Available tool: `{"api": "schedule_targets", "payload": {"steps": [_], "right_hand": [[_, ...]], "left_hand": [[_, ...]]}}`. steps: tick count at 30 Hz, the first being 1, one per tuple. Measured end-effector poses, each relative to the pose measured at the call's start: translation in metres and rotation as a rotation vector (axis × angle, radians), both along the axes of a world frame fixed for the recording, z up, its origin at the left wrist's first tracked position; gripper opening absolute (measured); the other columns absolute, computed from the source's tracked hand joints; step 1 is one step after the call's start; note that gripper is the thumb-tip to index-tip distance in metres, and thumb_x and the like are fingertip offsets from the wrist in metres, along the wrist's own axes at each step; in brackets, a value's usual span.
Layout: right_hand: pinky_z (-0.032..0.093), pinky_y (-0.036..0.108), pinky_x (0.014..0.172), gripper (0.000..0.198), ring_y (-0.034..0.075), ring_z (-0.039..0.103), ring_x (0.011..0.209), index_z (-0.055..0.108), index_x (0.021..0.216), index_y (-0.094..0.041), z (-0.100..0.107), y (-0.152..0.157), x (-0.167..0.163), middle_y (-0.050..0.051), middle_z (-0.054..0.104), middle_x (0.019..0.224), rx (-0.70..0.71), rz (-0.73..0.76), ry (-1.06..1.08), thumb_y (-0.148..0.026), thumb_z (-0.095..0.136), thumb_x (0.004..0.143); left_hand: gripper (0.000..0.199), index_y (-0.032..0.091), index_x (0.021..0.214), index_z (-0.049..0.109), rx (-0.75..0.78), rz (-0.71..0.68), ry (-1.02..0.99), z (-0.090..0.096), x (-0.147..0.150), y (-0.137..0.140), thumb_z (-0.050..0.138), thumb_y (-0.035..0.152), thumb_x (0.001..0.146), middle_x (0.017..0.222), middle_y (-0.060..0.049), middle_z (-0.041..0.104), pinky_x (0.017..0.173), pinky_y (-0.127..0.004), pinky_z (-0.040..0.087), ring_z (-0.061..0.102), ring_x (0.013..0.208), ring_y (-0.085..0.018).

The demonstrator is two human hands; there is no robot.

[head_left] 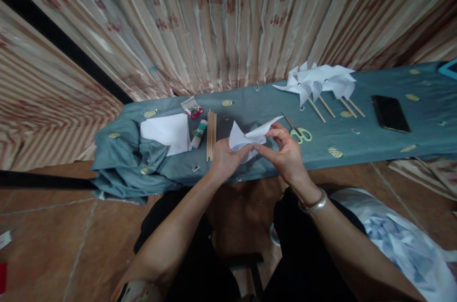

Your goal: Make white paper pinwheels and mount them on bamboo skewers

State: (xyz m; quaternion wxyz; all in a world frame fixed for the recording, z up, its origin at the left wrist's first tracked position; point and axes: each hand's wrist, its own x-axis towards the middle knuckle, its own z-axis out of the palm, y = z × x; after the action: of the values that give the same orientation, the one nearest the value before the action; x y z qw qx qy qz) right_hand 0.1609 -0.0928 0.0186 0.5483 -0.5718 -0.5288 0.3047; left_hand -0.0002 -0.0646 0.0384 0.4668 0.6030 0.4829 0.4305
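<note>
Between my two hands is a white paper pinwheel (pixel 250 138) with partly folded blades, held just above the cloth near the table's front edge. My left hand (pixel 228 157) is closed on its left side, the thumb pressing near the middle. My right hand (pixel 285 150) pinches its right side, with the thumb near the centre and the fingers on a raised blade. Green-handled scissors (pixel 301 134) lie just beyond my right hand. Left of my left hand are several wooden sticks (pixel 212 135), a glue stick (pixel 199 133) and an open small box of pins (pixel 193 108).
White paper sheets (pixel 166 133) lie at the left on the blue-green cloth (pixel 257 102). Several finished pinwheels (pixel 317 81) on sticks lie at the back right, beside a dark phone (pixel 391 113). A pleated curtain (pixel 228 21) hangs behind. A white plastic bag (pixel 400 240) stands at lower right.
</note>
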Motion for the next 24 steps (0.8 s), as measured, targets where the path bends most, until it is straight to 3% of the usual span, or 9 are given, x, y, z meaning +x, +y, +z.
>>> {"api": "schedule_targets", "payload": {"steps": [8, 14, 24], "right_hand": [[0.036, 0.046, 0.109, 0.064, 0.028, 0.055, 0.12, 0.059, 0.116, -0.021, 0.004, 0.0, -0.002, 0.009, 0.063, 0.122, -0.055, 0.008, 0.135, -0.038, 0.082, 0.059], [0.05, 0.038, 0.088, 0.04, 0.022, 0.063, 0.093, 0.066, 0.098, -0.021, 0.013, -0.003, 0.001, 0.004, 0.07, 0.099, -0.127, 0.175, 0.18, -0.039, 0.08, 0.066], [0.047, 0.028, 0.063, 0.037, 0.015, 0.058, 0.066, 0.066, 0.087, -0.02, 0.022, -0.006, 0.002, -0.001, 0.068, 0.076, -0.252, 0.198, 0.303, -0.04, 0.082, 0.06]], "left_hand": [[0.024, 0.01, 0.074, 0.073, -0.077, -0.029, -0.112, -0.003, 0.0, 0.0, 0.077, 0.031, 0.063, 0.074, -0.008, 0.074, 0.066, -0.03, 0.054, 0.068, 0.07, -0.021], [0.027, 0.011, 0.077, 0.073, -0.109, -0.026, -0.164, -0.002, 0.0, -0.002, 0.078, 0.031, 0.06, 0.077, -0.007, 0.075, 0.067, -0.03, 0.054, 0.067, 0.071, -0.021], [0.029, 0.011, 0.075, 0.073, -0.128, -0.03, -0.203, -0.004, 0.0, -0.002, 0.08, 0.034, 0.058, 0.076, -0.006, 0.074, 0.065, -0.029, 0.054, 0.067, 0.07, -0.019]]}}
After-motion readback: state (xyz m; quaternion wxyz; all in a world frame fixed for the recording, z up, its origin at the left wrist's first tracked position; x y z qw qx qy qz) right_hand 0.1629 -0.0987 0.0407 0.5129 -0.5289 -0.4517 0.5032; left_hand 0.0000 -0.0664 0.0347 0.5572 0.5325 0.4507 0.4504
